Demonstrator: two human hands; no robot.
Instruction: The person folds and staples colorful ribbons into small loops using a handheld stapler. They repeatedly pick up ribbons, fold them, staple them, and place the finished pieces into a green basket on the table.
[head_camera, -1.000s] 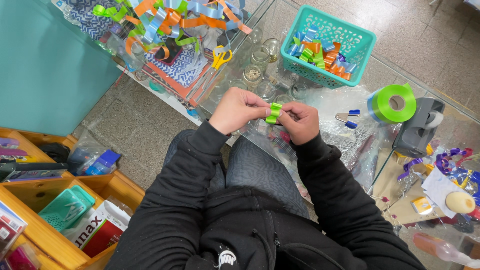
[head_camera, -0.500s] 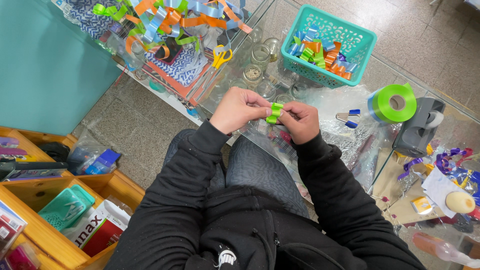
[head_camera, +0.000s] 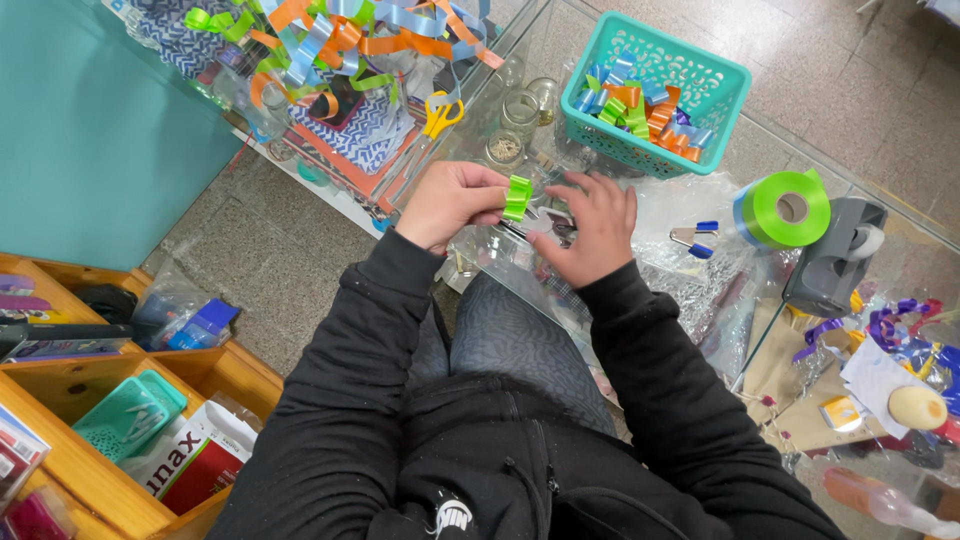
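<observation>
Glass forms the surface (head_camera: 880, 250), a clear top through which the tiled floor shows. To the left of the person stands a wooden shelf unit (head_camera: 60, 385) with open compartments holding packets and a small teal basket. At the far side of the surface lies a heap of curled ribbons (head_camera: 330, 30) in orange, blue and green, spread over patterned paper, with yellow-handled scissors (head_camera: 438, 113) just beside it. A teal plastic basket (head_camera: 655, 95) stands near the middle, holding finished ribbon bows in several colours. To the right of it sits a grey tape dispenser (head_camera: 835, 255), and touching its left side is a roll of green ribbon (head_camera: 783, 208). Small glass jars (head_camera: 522, 105) stand between the scissors and the basket.

Both arms wear black sleeves. The left hand (head_camera: 450, 200) has its fingers pinched on a small green ribbon bow (head_camera: 517, 197), held above the near edge of the surface, in front of the jars. The right hand (head_camera: 595, 230) is just beside the bow, fingers spread and released, resting over clear crinkled wrapping; a thin dark tool lies under its fingertips, though whether they grip it cannot be told.
</observation>
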